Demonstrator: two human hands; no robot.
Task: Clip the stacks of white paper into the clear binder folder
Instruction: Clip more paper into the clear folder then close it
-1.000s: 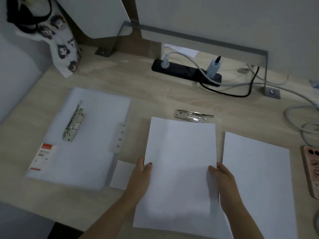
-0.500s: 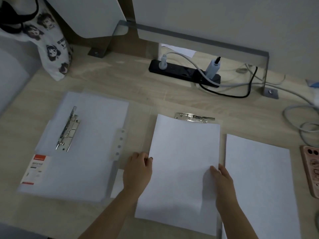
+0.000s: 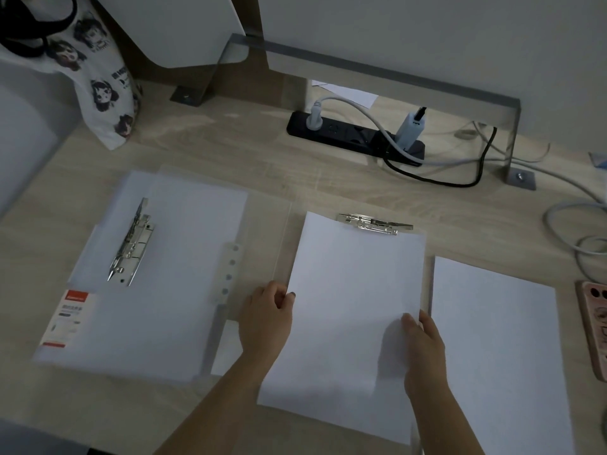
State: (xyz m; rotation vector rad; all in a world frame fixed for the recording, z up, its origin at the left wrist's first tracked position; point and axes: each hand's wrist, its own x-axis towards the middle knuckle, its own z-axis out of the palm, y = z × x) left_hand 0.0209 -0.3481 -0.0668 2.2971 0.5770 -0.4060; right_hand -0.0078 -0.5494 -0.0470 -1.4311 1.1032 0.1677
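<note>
The clear binder folder (image 3: 262, 231) lies open across the desk. Its left half carries white sheets and a metal lever clip (image 3: 131, 241); its right half has a metal clip (image 3: 374, 223) at the top edge. A stack of white paper (image 3: 354, 290) lies on the right half, its top edge tucked at that clip. My left hand (image 3: 267, 318) grips the stack's left edge and my right hand (image 3: 423, 349) grips its right edge. A second white stack (image 3: 499, 349) lies flat to the right.
A black power strip (image 3: 354, 136) with plugs and cables sits at the back. More cables (image 3: 578, 231) loop at the right. A pink phone (image 3: 596, 326) lies at the right edge. A printed tote bag (image 3: 98, 77) hangs at the back left.
The stack in my hands has slid away from me, and its top edge has reached the right-hand clip. My hands moved forward with it.
</note>
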